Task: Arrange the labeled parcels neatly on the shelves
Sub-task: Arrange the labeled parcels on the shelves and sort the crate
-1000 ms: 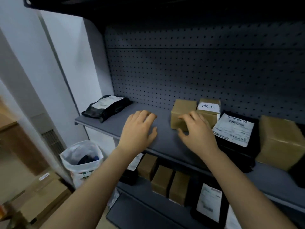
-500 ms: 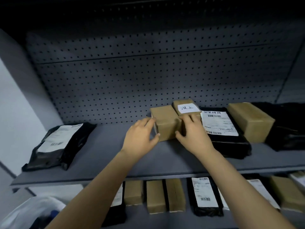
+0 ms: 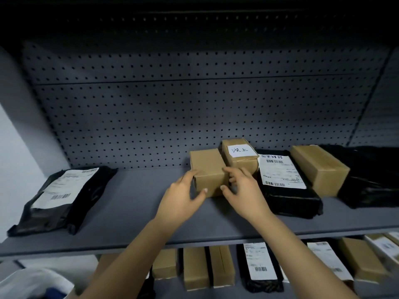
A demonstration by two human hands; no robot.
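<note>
Left hand [image 3: 183, 197] is gripping the left front corner of the plain brown cardboard box [image 3: 208, 169]: fingers curling round its left side, thumb pressing on the front face. Right hand [image 3: 244, 190] is gripping the same box from the right, thumb on the front face, fingers reaching into the gap on its right side.

The box is sitting flat on the grey metal shelf [image 3: 129, 212], near the middle, its far end close to the grey perforated back panel [image 3: 172, 115]. Just beside it on the right, a brown cardboard box with a white handwritten label [image 3: 239, 156] is lying, set slightly further back. Next right: a black plastic mailer bag with a white barcode label [image 3: 280, 175], then a larger brown cardboard box [image 3: 319, 169], then a crumpled black plastic bag [image 3: 371, 175].

Well apart, at the left end of the shelf, a second black mailer bag with white labels [image 3: 62, 195] is lying flat.

The lower shelf [image 3: 216, 293] is carrying a row of small brown boxes [image 3: 195, 268] and labelled black mailers [image 3: 259, 266].
</note>
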